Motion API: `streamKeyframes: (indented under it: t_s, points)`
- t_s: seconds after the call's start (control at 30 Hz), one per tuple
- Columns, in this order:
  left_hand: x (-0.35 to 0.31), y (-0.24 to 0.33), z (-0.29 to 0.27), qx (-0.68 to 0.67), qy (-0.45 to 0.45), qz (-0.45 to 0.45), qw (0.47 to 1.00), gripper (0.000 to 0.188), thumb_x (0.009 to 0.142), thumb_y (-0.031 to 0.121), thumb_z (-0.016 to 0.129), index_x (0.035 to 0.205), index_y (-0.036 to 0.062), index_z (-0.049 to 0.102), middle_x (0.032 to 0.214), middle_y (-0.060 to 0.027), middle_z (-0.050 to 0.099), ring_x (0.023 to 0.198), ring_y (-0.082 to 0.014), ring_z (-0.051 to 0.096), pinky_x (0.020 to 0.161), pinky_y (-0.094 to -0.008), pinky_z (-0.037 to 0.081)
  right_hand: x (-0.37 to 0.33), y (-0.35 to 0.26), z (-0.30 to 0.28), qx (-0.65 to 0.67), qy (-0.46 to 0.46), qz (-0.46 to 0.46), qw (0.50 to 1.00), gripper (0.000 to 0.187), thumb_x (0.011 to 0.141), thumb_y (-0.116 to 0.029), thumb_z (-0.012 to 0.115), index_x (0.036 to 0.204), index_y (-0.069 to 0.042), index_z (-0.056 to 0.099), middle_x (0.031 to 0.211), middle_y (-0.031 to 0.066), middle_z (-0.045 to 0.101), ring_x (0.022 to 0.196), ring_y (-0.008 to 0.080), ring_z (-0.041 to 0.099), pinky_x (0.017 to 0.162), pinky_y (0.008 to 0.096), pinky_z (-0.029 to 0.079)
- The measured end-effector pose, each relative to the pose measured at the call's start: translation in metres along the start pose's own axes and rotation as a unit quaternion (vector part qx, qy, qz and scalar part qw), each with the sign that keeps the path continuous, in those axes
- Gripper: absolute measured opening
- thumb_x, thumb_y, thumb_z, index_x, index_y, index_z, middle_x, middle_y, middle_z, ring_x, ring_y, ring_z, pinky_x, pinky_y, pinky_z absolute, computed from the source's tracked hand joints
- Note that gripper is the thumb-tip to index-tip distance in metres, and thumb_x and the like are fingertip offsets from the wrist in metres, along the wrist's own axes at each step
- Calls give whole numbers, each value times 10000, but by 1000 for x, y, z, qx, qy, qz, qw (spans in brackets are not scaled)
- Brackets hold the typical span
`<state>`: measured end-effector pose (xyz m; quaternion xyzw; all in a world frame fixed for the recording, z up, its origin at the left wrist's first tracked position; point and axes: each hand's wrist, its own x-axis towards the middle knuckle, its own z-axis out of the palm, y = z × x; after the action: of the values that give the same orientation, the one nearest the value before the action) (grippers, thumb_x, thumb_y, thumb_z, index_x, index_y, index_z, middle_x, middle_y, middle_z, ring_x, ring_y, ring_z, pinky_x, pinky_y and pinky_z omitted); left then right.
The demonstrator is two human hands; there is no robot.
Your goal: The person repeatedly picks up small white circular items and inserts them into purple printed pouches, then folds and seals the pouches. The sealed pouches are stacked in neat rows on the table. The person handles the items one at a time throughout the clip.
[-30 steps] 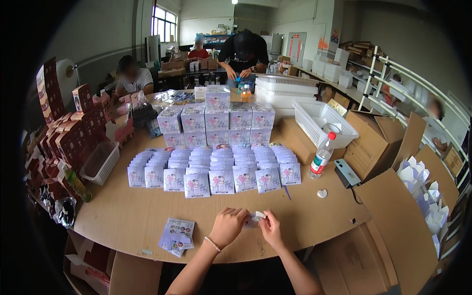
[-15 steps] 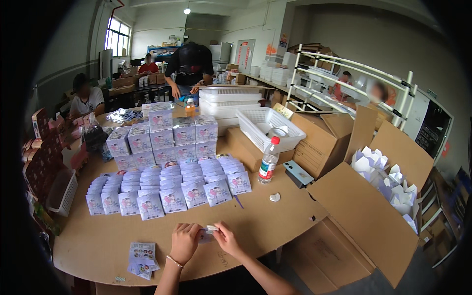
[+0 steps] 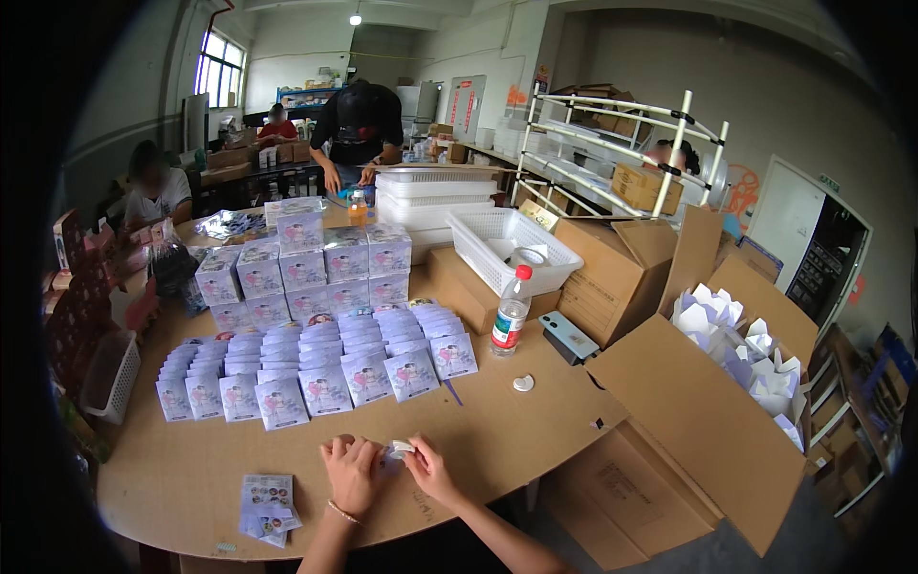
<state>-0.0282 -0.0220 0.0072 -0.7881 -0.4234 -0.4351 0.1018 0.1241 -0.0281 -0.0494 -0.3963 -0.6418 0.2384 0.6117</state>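
Close to the table's near edge my two hands meet, nearly touching. My left hand (image 3: 351, 473), with a beaded bracelet at the wrist, is closed with its fingers curled on a small lavender packet (image 3: 386, 463), mostly hidden by the fingers. The fingers of my right hand (image 3: 428, 468) pinch a small white piece (image 3: 402, 447) at the packet's edge; its exact kind is too small to tell. Left of my hands lies a loose pile of printed lavender cards (image 3: 269, 505). Beyond them, overlapping rows of flat lavender packets (image 3: 367, 379) cover the middle of the table.
Stacked lavender boxes (image 3: 304, 264) stand behind the rows. A water bottle (image 3: 510, 314), a phone (image 3: 570, 333) and a white round piece (image 3: 523, 383) sit at right. An open carton (image 3: 703, 435) of white-lavender boxes flanks the table. White baskets (image 3: 512, 244) and a co-worker (image 3: 359, 134) are beyond.
The view has turned slightly right, so everything sits a little further left. My hands stay together at the packet, with the right fingers still pinching the white piece.
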Motion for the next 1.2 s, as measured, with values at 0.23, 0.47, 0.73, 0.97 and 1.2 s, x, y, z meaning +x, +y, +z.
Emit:
streamKeyframes:
  t_s: [0.23, 0.47, 0.73, 0.97, 1.2]
  points:
    - [-3, -7, -1, 14, -53, 11, 998, 265, 809, 224, 634, 1049, 121, 591, 953, -46, 560, 925, -246, 496, 797, -405, 345, 23, -23, -2, 117, 50, 54, 990, 46, 919, -29, 548, 964, -24, 544, 697, -40, 513, 589, 4, 351, 539, 164, 308]
    - [-13, -11, -11, 13, -239, 51, 969, 852, 761, 651, 575, 1390, 100, 408, 1342, -144, 448, 1303, -326, 359, 1096, -504, 213, -6, 23, -33, 137, 17, 179, 974, 165, 925, -59, 563, 1084, -16, 561, 917, -21, 614, 817, 19, 536, 712, 188, 430]
    - [-45, -25, -11, -61, -239, 139, 959, 512, 848, 366, 632, 1262, 75, 555, 1285, -128, 551, 1222, -293, 506, 1009, -396, 429, -11, -3, -42, 166, -35, 202, 964, 87, 933, -36, 559, 1008, 9, 557, 919, 12, 605, 865, 62, 573, 794, 211, 453]
    - [20, -34, -31, -148, -165, 72, 973, 119, 813, 182, 677, 872, 79, 673, 777, -44, 683, 627, -221, 647, 528, -310, 505, 19, -31, -28, 155, -56, 159, 973, 92, 911, 0, 570, 999, 26, 560, 898, 16, 599, 843, 53, 565, 765, 207, 454]
    - [24, -42, -19, -78, -108, 87, 987, 174, 763, 271, 708, 859, 128, 678, 771, -8, 679, 712, -192, 652, 634, -321, 499, 35, -22, -17, 108, -92, 141, 980, 103, 899, 19, 572, 1001, 30, 568, 874, 3, 584, 816, 48, 557, 737, 201, 451]
